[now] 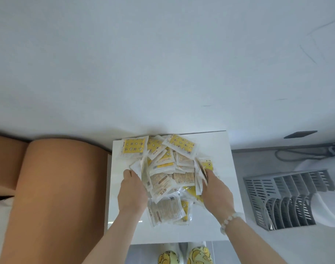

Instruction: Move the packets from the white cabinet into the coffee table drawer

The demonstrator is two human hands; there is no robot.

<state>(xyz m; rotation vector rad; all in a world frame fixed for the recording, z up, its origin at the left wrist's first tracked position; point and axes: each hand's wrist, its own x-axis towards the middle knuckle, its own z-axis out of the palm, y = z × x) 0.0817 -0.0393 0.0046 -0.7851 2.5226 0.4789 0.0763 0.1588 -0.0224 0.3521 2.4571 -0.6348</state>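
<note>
Head view, left to right: a tan cushion (58, 187) sits at 9 o'clock of the white cabinet (122, 227). The left hand (133, 189) grips the packets (168, 168) at the heap's 8 o'clock edge, thumb on top and fingers tucked out of sight beneath the wrappers. The packets, yellow-printed and clear-edged, lie in a loose overlapping heap on the cabinet's top, reaching its 12 o'clock edge by the wall. Duck-print slippers (183, 256) show at 6 o'clock, below the cabinet. The right hand (216, 189) grips the heap's 4 o'clock edge, its fingers buried among the packets, with a bead bracelet (229, 220) on the wrist. A grey slotted rack (280, 197) lies at 3 o'clock, apart from the cabinet.
</note>
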